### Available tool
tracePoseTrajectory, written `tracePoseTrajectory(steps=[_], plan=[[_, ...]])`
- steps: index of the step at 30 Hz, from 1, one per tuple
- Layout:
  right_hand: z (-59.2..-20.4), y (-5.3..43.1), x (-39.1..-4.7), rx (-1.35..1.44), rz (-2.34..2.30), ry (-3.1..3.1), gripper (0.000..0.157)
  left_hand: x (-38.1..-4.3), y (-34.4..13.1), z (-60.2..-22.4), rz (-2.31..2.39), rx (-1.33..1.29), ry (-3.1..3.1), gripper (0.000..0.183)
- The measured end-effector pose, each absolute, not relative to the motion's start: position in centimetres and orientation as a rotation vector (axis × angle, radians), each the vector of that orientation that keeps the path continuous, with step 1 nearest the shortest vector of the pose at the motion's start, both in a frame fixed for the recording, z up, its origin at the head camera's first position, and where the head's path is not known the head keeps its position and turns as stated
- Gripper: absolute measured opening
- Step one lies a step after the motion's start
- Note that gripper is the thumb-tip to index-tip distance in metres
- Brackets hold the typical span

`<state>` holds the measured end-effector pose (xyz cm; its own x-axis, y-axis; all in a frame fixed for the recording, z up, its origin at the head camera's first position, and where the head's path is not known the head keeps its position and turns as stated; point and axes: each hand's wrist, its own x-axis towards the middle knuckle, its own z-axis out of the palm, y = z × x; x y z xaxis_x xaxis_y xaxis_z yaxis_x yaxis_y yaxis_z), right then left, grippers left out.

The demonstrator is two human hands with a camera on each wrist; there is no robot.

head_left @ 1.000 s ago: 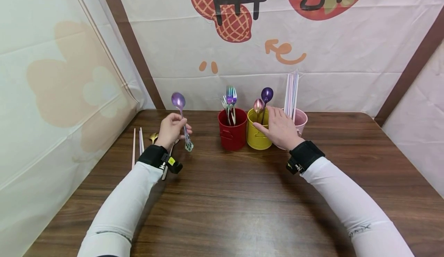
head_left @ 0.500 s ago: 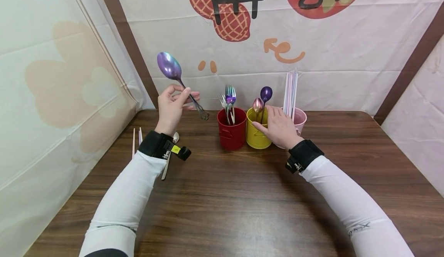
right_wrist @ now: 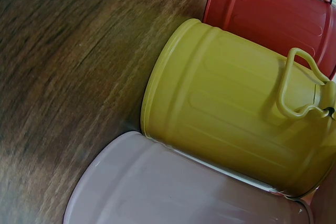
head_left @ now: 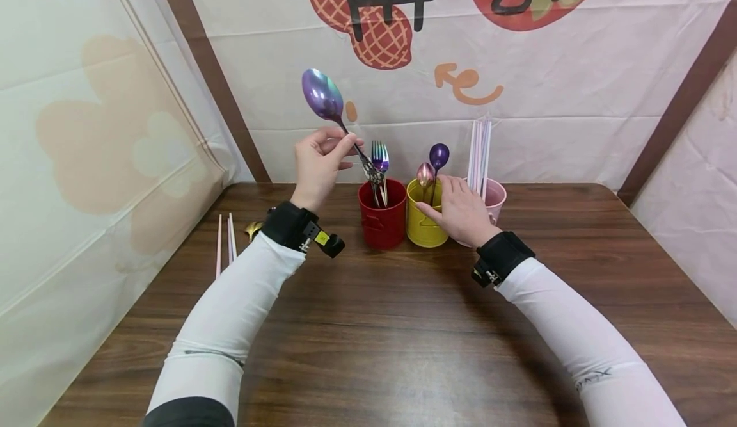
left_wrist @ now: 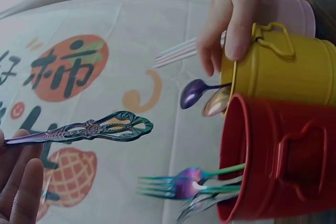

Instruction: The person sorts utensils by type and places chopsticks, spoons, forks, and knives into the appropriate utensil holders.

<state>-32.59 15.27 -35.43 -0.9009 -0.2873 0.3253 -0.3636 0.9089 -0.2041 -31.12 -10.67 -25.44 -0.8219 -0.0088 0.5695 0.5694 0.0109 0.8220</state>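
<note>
My left hand [head_left: 319, 161] pinches a purple iridescent spoon [head_left: 322, 94] between thumb and fingers, bowl up and to the left. Its openwork handle end [left_wrist: 123, 127] points toward the red bucket [head_left: 382, 230], in front of the forks in the head view. Several forks [left_wrist: 178, 183] stand in that bucket. My right hand [head_left: 463, 212] rests at the rim of the yellow bucket [head_left: 427, 230], fingers extended and thumb toward the near side. A purple spoon [head_left: 439, 155] and a pinkish spoon [head_left: 425, 174] stand in the yellow bucket.
A pink bucket [head_left: 496, 198], partly behind my right hand, holds several pale chopsticks [head_left: 479, 158]. On the wooden table [head_left: 403, 337] at the left lie chopsticks [head_left: 219, 244] and a gold utensil [head_left: 252, 229], partly hidden by my left arm. A printed cloth wall rises behind.
My left hand has lifted the spoon from low at the left, then carried it right toward the red bucket. The right hand stays at the yellow bucket.
</note>
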Motion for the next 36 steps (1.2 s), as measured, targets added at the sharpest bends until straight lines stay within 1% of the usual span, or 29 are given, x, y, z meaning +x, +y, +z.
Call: tracePoseTrajectory(steps=[5,12,23,27,32,36], plan=[[-35.4,15.3,-32.5,0.489,0.37,-2.78,0.088,-31.8,-9.3,-25.7,-1.852,-0.568,-1.901,0.007],[-35.3,15.4,-32.4,0.481,0.378,-2.764,0.086,-33.0,-7.1,-26.8,-1.93,-0.554,-1.893,0.013],[-35.3,15.3,-32.3,0.489,0.384,-2.768,0.085,-33.9,-4.2,-28.9,-2.09,-0.447,-1.88,0.006],[-35.3,15.3,-32.4,0.488,0.374,-2.755,0.085,-34.2,-3.5,-29.7,-2.086,-0.437,-1.984,0.013],[-35.3,15.3,-32.5,0.49,0.37,-2.751,0.085,-34.5,-3.3,-30.6,-1.872,-0.435,-2.275,0.023],[-35.4,15.3,-32.6,0.493,0.372,-2.74,0.084,-34.9,-3.5,-31.0,-1.395,-0.509,-2.538,0.025]])
